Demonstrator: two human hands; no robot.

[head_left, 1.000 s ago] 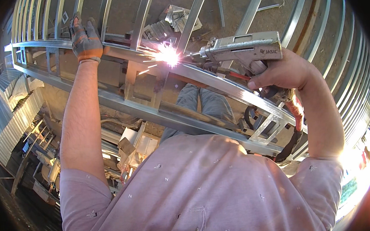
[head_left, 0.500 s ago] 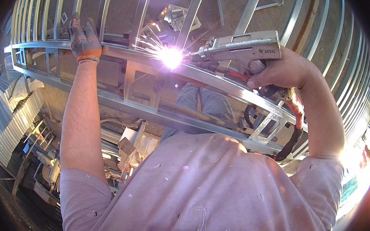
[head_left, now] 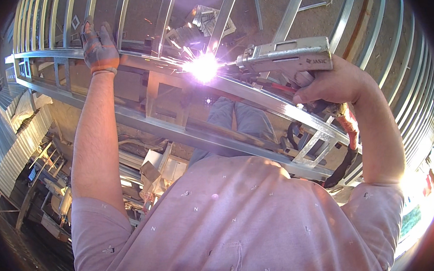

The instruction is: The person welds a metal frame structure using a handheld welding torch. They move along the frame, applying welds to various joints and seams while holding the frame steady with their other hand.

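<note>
My right hand [head_left: 335,83], bare, is wrapped round the handle of a grey welding gun [head_left: 284,55]. The gun's nozzle points left at a metal frame rail [head_left: 260,95]. A glaring white-violet weld spot [head_left: 202,67] burns where the tip meets the rail, and sparks fly off to the left. The glare hides the tip and the seam. My left hand [head_left: 100,49], in a grey and orange work glove, lies over the same rail further left, fingers stretched out away from me. A red and black cable [head_left: 349,127] hangs below the gun.
Many parallel metal bars [head_left: 224,17] run away from the rail. A second rail [head_left: 152,126] lies nearer me, joined by short uprights. Metal scraps [head_left: 215,22] lie on the ground beyond. Cardboard [head_left: 150,171] and stacked stock are at the lower left, beside corrugated sheets [head_left: 21,164].
The welding gun and my right hand have shifted slightly right, and the bright spot with them. The spark spray has changed shape. My left hand stays on the rail.
</note>
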